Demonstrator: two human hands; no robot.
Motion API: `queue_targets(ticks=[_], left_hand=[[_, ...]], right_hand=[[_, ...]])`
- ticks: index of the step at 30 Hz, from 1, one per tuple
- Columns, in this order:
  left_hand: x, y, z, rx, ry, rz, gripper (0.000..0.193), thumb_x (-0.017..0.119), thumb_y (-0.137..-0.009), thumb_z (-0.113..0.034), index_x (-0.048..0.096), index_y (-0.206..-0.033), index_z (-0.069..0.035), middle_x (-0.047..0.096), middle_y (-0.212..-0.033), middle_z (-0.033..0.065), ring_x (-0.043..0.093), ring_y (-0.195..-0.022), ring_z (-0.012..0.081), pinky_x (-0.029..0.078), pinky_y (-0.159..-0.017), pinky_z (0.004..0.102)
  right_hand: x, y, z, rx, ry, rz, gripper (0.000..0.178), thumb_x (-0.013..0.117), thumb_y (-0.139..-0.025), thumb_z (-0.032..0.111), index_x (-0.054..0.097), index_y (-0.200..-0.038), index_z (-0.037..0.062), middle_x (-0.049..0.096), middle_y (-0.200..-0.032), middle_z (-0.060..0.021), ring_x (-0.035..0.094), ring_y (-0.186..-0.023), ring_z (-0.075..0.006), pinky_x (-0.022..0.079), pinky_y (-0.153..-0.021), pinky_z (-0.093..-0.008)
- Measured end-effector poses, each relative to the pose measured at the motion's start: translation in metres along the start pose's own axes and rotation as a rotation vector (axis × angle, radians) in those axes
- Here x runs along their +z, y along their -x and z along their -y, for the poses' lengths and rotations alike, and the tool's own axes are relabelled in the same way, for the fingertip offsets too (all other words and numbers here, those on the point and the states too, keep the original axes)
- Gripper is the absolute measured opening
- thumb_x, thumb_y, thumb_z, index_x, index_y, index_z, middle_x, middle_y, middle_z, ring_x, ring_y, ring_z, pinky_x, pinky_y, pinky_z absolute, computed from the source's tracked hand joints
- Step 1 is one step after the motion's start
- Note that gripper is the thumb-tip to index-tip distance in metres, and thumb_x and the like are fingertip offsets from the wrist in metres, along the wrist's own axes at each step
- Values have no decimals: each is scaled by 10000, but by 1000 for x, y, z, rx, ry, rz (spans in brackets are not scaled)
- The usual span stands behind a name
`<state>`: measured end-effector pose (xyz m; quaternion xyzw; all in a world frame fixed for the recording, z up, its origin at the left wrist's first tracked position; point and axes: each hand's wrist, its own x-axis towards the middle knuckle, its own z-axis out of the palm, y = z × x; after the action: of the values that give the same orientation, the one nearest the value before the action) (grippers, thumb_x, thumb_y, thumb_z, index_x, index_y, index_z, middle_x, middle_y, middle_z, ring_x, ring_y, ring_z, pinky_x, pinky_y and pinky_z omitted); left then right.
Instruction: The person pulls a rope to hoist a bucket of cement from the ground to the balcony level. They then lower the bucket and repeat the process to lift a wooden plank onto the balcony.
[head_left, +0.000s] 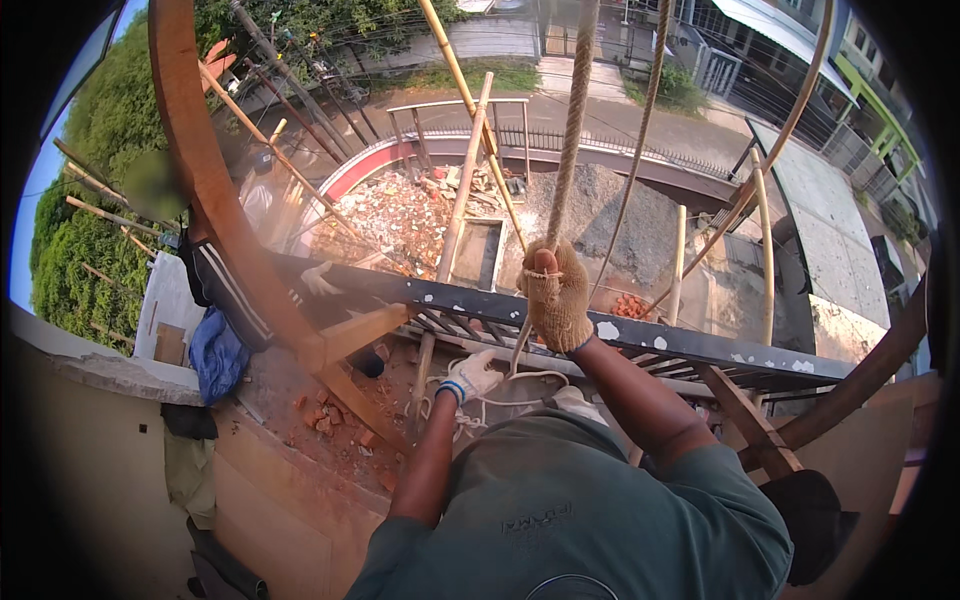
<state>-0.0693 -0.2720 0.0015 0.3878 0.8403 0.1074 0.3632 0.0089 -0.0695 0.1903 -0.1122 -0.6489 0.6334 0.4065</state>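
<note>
Railing: black, paint-chipped railing (690, 344), runs across in front of the person; reference for the rest.
Right hand: right hand (557, 297), tan knit glove, over the railing, closed in a full fist around the rope.
Rope: thick rope (569, 145), rises from the fist above the railing; tail drops below the fist to the near side.
Left hand: left hand (472, 376), white glove, near side of the railing, fingers partly curled beside rope slack (546, 375); can't tell if it grips any.
Co-worker: dark striped sleeve (232, 290) at the railing's left end.
Rubble: broken bricks (322, 415), near side, left.
Gravel: grey heap (640, 215), beyond the railing, ground below.
</note>
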Motion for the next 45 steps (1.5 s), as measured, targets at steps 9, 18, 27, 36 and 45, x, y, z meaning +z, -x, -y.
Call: queue_targets(ticks=[9,18,27,36,45], left_hand=[[-232,79,-202,308,921,-542,491,790,-991,-203,622,-1424,-43,724,-1109,103,667,-843,107,534,-665,220],[-122,-4,-88,-28,790,-680,275,750,-1031,-277,736,-1130,-21,699,-843,6,621,-698,86,496,-602,273],[5,30,16,-159,256,-396,506,747,-1018,-254,515,-1410,-32,647,-1171,79,646,-976,156,537,-804,305],[-208,66,-157,211,865,-937,548,748,-1012,-218,517,-1468,-22,666,-1277,121,677,-1057,178,569,-932,342],[-121,21,-66,-212,892,-869,264,695,-1012,-202,681,-1190,-8,708,-999,49,671,-899,135,507,-677,273]], right_hand=[[16,111,-113,246,423,904,332,571,-1084,381,629,-1132,59,693,-993,-218,683,-1030,-421,511,-881,-543],[-19,51,-60,451,-61,213,532,663,-1064,250,523,-1523,20,671,-1398,-173,664,-1279,-220,518,-1056,-355],[30,-38,16,15,-11,515,411,729,-976,409,635,-1118,35,674,-940,-161,685,-932,-401,530,-819,-492],[57,55,-108,161,211,889,265,657,-973,311,638,-1012,50,686,-903,-188,713,-936,-399,535,-800,-524],[31,-3,-44,334,-244,348,507,695,-991,260,559,-1403,0,672,-1269,-244,694,-1094,-422,552,-962,-474]])
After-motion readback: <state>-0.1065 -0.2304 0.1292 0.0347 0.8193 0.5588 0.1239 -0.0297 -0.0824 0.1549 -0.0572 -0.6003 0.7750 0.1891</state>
